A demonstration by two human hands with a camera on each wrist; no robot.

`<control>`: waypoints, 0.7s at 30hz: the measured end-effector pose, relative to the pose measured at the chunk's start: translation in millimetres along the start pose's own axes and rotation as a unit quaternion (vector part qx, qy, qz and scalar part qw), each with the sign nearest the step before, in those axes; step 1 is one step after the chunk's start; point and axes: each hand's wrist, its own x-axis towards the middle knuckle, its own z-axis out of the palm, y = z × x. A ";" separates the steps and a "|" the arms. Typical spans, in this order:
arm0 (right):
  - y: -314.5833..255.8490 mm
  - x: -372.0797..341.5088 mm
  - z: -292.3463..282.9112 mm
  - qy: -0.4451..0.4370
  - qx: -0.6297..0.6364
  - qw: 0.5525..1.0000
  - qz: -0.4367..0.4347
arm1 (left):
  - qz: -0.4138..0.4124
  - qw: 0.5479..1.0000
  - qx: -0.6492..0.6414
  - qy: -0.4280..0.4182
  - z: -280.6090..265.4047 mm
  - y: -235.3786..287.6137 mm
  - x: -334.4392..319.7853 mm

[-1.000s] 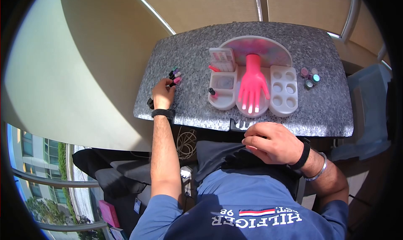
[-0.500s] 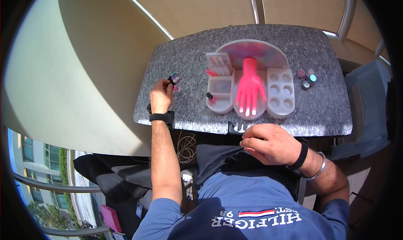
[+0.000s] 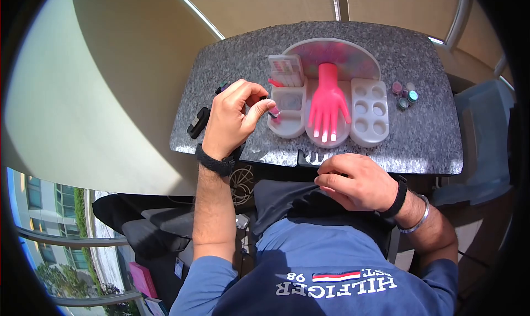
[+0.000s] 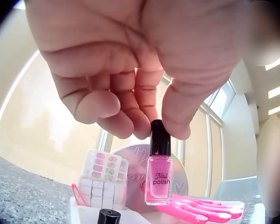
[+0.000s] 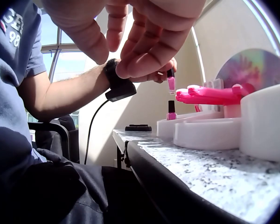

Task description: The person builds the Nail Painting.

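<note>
By its black cap my left hand [image 3: 232,120] pinches a pink nail polish bottle [image 4: 159,179], thumb on one side and fingertips on the other. The bottle hangs upright over the left part of a white nail organizer [image 3: 370,141]. A second pink nail polish bottle [image 5: 171,111] with a black cap stands in the organizer's front left compartment, just below the held one. In the organizer's middle lies a pink practice hand [image 3: 328,98] with white nail tips. My right hand [image 3: 354,183] hovers before the table's front edge, fingers loosely curled around nothing.
A clear case of nail tips [image 4: 102,182] stands at the organizer's back left. Several small glitter jars [image 3: 412,96] sit to its right. At the table's left lie a black object [image 3: 199,122] and more polish bottles [image 3: 222,87], partly hidden behind my left hand.
My left hand has lifted a pink nail polish bottle from the group at the table's left and carried it right, over to the organizer. The right hand has hardly moved.
</note>
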 end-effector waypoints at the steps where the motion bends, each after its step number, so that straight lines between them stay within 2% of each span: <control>1: -0.3 0.2 -0.4 -0.002 0.001 1.000 0.002 | 0.018 1.000 -0.001 -0.009 4.4 0.9 0.5; 11: -1.7 2.9 -2.3 -0.011 -0.008 1.000 0.008 | 0.047 0.996 0.054 -0.049 36.3 -24.4 -5.5; 21: -3.0 3.6 -2.4 -0.012 -0.011 1.000 0.005 | 0.011 0.994 0.085 -0.063 44.9 -34.9 -8.1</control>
